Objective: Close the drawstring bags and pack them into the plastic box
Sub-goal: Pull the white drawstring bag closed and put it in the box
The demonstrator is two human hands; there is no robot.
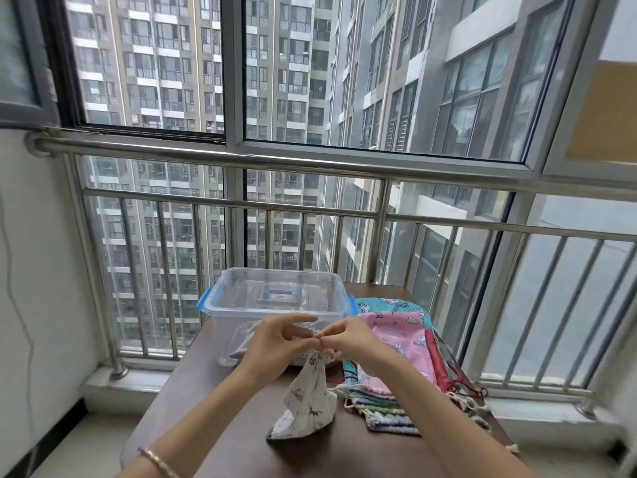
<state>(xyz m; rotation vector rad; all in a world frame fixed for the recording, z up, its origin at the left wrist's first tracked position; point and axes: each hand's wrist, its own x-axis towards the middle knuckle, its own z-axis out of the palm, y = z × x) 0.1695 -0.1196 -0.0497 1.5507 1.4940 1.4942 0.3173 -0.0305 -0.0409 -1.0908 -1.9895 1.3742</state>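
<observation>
Head view: white printed bag (pixel 306 405) held upright on surface (pixel 224 426), neck pinched by left hand (pixel 279 343), cord ends nipped by right hand (pixel 348 336). Plastic box (pixel 275 305) parked just behind, lid on. Risk imo: cord slipped, neck reopened.

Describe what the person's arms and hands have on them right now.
Both forearms are bare, with no sleeves in view. The left wrist wears a thin, pale beaded bracelet. The left hand and right hand have no gloves; no rings or a watch can be made out.
</observation>
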